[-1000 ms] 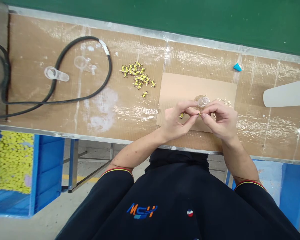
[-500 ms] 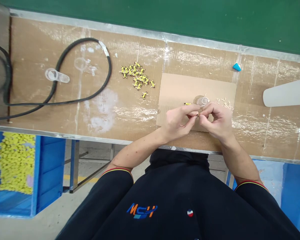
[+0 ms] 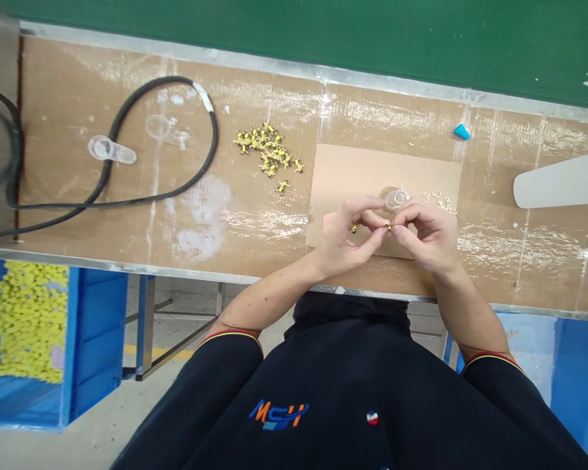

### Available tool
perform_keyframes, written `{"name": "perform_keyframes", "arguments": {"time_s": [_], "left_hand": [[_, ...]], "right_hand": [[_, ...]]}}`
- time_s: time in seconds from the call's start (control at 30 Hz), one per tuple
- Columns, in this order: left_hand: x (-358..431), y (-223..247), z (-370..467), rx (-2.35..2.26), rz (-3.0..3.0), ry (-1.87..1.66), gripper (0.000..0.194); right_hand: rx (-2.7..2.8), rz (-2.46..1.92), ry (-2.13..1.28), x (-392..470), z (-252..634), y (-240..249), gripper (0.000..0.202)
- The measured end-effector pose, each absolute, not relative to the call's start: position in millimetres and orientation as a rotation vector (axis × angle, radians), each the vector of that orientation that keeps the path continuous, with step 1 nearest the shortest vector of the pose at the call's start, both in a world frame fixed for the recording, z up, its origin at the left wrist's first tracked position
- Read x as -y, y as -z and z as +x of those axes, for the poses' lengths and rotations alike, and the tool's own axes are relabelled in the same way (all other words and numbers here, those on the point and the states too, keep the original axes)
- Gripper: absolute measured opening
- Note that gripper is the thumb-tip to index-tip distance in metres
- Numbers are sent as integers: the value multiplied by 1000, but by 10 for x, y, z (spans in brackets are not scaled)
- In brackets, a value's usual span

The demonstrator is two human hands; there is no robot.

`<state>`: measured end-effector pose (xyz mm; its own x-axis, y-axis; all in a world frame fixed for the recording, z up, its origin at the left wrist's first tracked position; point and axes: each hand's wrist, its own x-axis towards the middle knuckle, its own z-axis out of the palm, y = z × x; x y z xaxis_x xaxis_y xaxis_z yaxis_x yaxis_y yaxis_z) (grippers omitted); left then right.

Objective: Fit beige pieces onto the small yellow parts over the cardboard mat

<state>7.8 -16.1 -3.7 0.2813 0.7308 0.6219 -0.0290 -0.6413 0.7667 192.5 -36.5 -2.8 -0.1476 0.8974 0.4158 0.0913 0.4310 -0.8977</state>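
Observation:
Between the fingertips of both hands is a tiny yellow-and-black figure (image 3: 388, 228), partly hidden by the fingers. My left hand (image 3: 350, 234) pinches it from the left, and my right hand (image 3: 426, 235) pinches it from the right. Just beyond the fingers stands a small clear cup (image 3: 396, 198) on a flat cardboard sheet (image 3: 343, 173). To the right of it lie small pale pieces (image 3: 443, 203), scattered on the sheet and past its edge. Another bit of yellow and black (image 3: 355, 229) shows through the gap in my left hand.
A pile of yellow-and-black figures (image 3: 269, 149) lies left of the sheet. Farther left, a black cable (image 3: 215, 140) loops beside a clear plastic piece (image 3: 120, 152). A blue piece (image 3: 462, 132) and a white tapered object (image 3: 558, 181) are right. Below left is a blue crate (image 3: 98, 339) of yellow parts.
The left hand's fingers have shifted and parted a little, showing more of the small figure in the pinch. Both hands stay at nearly the same place over the sheet.

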Motion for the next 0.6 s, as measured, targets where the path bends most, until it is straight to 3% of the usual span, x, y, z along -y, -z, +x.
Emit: {"name": "perform_keyframes", "arguments": {"time_s": [0.4,0.6], "left_hand": [[154,54,61,-584,1934,-1411,50],[32,-35,18,-599,2111,-1406,28]], "right_hand": [[1514,-939,-1045,385,1916,13,16],[1503,-907,-1032,414,1951,64,14]]}}
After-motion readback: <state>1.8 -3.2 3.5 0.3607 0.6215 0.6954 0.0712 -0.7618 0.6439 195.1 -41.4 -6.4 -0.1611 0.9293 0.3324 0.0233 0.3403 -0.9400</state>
